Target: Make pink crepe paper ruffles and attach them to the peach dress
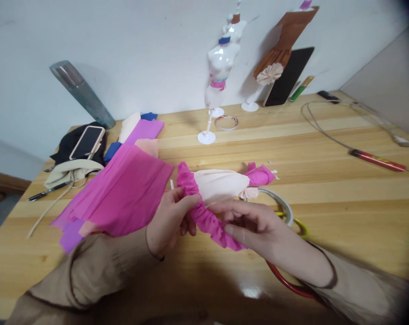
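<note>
Between my hands runs a gathered pink crepe paper strip (206, 219), ruffled along its length. My left hand (173, 212) pinches it near the upper end, thumb on top. Farther down, my right hand (251, 225) grips its lower part between thumb and fingers. Just beyond lies a small doll form dressed in white and pink paper (221, 183), on its side with its pink top to the right. The strip's upper end lies against the white skirt's hem; whether it is attached I cannot tell. A pale paper fan (250, 193) sits at the doll form's waist.
Pink crepe sheets (133, 189) lie left, near a phone (87, 142) and a spray bottle (82, 92). White mannequins (223, 63) and a brown-dressed one (282, 40) stand at the wall. Tape rolls (285, 205) lie under my right forearm; a red hot glue gun-like tool (377, 160) lies right.
</note>
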Tool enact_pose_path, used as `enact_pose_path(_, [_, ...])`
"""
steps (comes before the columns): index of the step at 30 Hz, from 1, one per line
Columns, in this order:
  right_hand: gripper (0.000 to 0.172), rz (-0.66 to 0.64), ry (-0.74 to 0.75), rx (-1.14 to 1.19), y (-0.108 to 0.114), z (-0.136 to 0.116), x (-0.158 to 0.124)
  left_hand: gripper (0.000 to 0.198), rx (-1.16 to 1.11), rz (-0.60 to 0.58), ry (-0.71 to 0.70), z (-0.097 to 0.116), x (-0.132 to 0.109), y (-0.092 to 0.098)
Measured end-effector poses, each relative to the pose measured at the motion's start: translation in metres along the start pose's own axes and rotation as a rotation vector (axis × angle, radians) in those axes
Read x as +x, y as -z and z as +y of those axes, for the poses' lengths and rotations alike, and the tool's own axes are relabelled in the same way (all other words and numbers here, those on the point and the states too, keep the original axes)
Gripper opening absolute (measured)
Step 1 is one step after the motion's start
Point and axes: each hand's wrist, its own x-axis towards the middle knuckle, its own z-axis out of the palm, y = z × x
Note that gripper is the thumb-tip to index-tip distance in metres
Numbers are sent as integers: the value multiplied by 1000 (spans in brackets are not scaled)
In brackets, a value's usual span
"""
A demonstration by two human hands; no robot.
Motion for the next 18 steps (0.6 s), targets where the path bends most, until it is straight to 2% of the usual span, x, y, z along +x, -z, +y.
enact_pose_path(9, [22, 39, 36, 50, 1, -9, 0, 27, -9, -10, 1, 3, -1, 0])
enact_pose_path(18, [26, 142, 87, -28, 10, -6, -4, 27, -58, -11, 30, 0, 0, 3])
